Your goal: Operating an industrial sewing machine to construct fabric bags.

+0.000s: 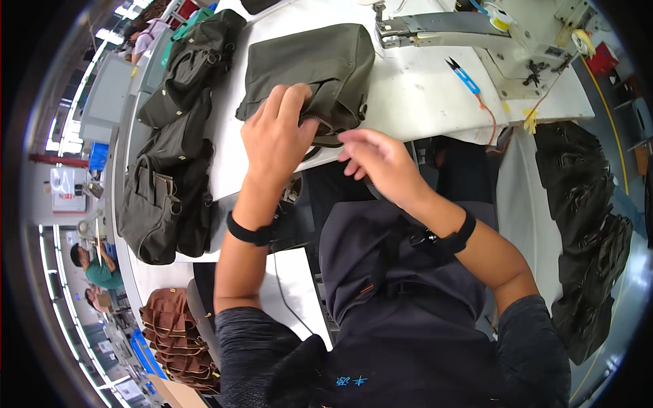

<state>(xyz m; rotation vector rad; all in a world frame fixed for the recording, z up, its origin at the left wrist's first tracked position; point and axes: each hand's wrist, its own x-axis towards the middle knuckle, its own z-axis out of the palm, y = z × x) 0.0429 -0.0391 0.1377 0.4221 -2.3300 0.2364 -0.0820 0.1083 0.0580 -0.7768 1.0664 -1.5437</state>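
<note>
A dark olive fabric bag (306, 58) lies on the white worktable, its opening turned toward me. My left hand (277, 136) is closed on the bag's near edge, fingers over the fabric and thumb by a metal-toothed zipper (320, 122). Just right of it, my right hand (382, 163) is closed, with thumb and forefinger pinching the end of a narrow dark strip (328, 142) at the bag's opening. Its other fingers curl loosely below. The bag's inside is mostly hidden by folds and my left hand.
A sewing machine (442, 30) stands at the far right of the white table (408, 95). Blue-handled thread snips (465, 77) lie before it. Similar olive bags (153, 204) line the left; more dark bags (578, 204) hang at right. Brown bags (175, 333) sit lower left.
</note>
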